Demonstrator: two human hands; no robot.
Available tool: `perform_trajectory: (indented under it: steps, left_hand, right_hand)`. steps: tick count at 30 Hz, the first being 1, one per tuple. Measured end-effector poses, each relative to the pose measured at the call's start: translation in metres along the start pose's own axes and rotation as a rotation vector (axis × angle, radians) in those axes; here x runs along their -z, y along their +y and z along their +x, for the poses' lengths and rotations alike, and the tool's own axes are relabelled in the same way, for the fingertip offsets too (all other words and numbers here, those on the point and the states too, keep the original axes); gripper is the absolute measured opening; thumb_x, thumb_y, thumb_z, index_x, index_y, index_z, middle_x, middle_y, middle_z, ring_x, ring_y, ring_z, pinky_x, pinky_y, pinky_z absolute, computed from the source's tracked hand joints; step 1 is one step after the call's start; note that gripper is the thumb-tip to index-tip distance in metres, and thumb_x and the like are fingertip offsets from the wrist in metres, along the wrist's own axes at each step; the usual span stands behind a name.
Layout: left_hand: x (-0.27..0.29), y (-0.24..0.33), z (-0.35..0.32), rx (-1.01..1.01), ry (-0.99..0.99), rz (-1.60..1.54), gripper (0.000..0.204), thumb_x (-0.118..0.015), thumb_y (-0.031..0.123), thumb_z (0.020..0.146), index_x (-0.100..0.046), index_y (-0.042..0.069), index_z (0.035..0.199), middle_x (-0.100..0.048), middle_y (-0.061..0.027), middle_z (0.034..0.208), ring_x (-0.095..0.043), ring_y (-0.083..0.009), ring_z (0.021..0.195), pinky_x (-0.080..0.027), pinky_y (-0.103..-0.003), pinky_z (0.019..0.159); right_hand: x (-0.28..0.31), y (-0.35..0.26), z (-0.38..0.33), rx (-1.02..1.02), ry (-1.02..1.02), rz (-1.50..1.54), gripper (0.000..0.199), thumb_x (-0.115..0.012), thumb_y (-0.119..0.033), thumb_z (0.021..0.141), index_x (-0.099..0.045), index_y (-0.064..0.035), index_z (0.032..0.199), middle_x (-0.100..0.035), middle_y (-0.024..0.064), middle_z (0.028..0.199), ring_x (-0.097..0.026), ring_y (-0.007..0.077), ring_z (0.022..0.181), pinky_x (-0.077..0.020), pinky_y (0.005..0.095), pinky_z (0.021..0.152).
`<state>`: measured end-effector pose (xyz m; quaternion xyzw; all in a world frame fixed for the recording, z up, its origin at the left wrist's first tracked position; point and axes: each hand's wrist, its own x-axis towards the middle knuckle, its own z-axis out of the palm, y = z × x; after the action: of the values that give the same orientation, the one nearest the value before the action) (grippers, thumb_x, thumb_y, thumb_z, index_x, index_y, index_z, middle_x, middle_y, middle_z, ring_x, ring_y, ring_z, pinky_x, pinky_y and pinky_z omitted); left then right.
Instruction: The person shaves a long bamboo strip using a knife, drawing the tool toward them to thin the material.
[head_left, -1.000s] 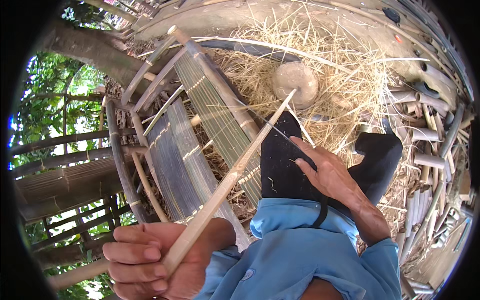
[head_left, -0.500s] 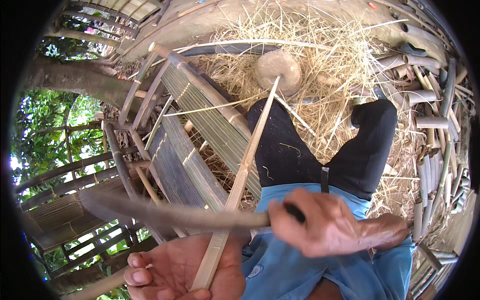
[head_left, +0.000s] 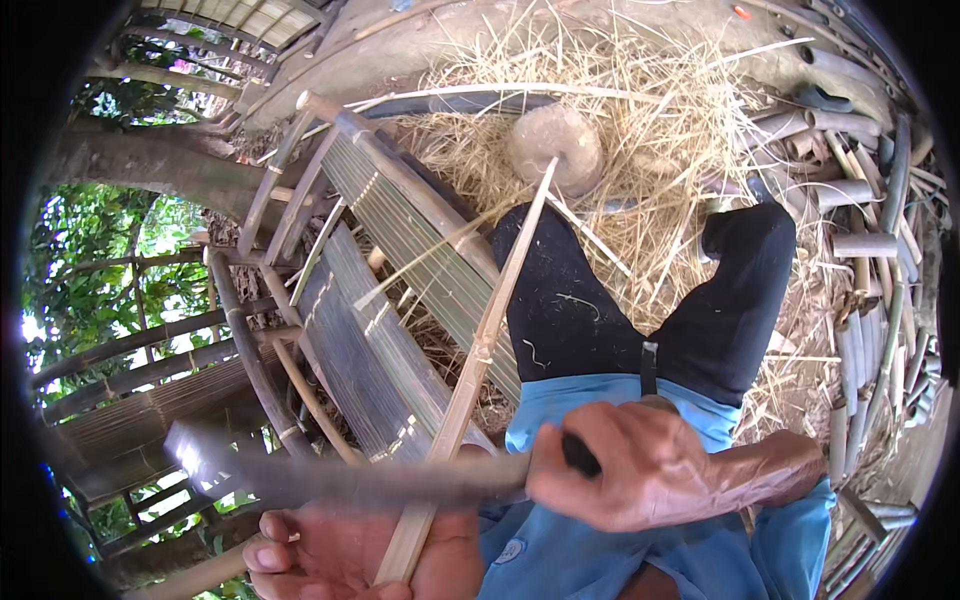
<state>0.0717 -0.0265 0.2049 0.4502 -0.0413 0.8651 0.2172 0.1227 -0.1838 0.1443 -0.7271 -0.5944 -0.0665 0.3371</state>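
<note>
A long pale bamboo strip slants from my left palm up to the round wood block, where its narrow far end overlaps the block. My left hand is turned palm up at the lower edge, with the strip across its palm and its fingers curled. Closed round the dark handle of a large machete is my right hand, in front of my blue shirt. The motion-blurred blade points left and crosses over the strip, just above my left palm. Whether its edge touches the strip I cannot tell.
Left of my legs stands a bamboo bench with a slatted top and a thin pale sliver across it. Straw-like shavings cover the ground ahead. Cut bamboo tubes are heaped at the right.
The machete and my right hand have moved slightly down and left. Its blade now crosses the strip nearer my left palm. The thin sliver's left end has swung lower over the bench.
</note>
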Motion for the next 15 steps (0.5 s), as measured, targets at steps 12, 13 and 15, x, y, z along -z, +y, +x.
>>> perform_trajectory:
  steps: [12, 13, 15]
  left_hand:
    - [-0.016, -0.03, 0.01, 0.032, -0.123, -0.006, 0.045, -0.051, 0.028, 0.103, -0.042, 0.021, 0.06, -0.046, 0.0032, 0.07, -0.054, -0.0172, 0.082, -0.04, -0.035, 0.079]
    - [-0.021, -0.039, 0.005, 0.059, -0.1, -0.03, 0.045, -0.051, 0.028, 0.103, -0.042, 0.021, 0.06, -0.046, 0.0032, 0.07, -0.054, -0.0172, 0.082, -0.04, -0.035, 0.079]
    - [-0.028, -0.056, 0.006, -0.018, -0.013, -0.122, 0.045, -0.047, 0.04, 0.105, -0.042, 0.019, 0.065, -0.044, 0.0024, 0.068, -0.052, -0.0149, 0.069, -0.042, -0.032, 0.065]
  right_hand:
    - [-0.103, 0.141, -0.013, -0.556, -0.373, -0.142, 0.032, -0.061, -0.007, 0.086, -0.054, -0.0058, 0.117, -0.063, 0.0196, 0.079, -0.068, 0.0381, 0.063, -0.0552, 0.0472, 0.05]
    - [-0.113, 0.186, -0.039, -0.67, -0.359, -0.159, 0.035, -0.064, -0.012, 0.088, -0.053, -0.0059, 0.121, -0.065, 0.0215, 0.08, -0.069, 0.04, 0.066, -0.0563, 0.0497, 0.056]
    - [-0.11, 0.193, -0.027, -0.624, -0.246, -0.09, 0.035, -0.065, -0.016, 0.089, -0.053, -0.0055, 0.12, -0.066, 0.0224, 0.082, -0.069, 0.0411, 0.067, -0.0566, 0.0503, 0.06]
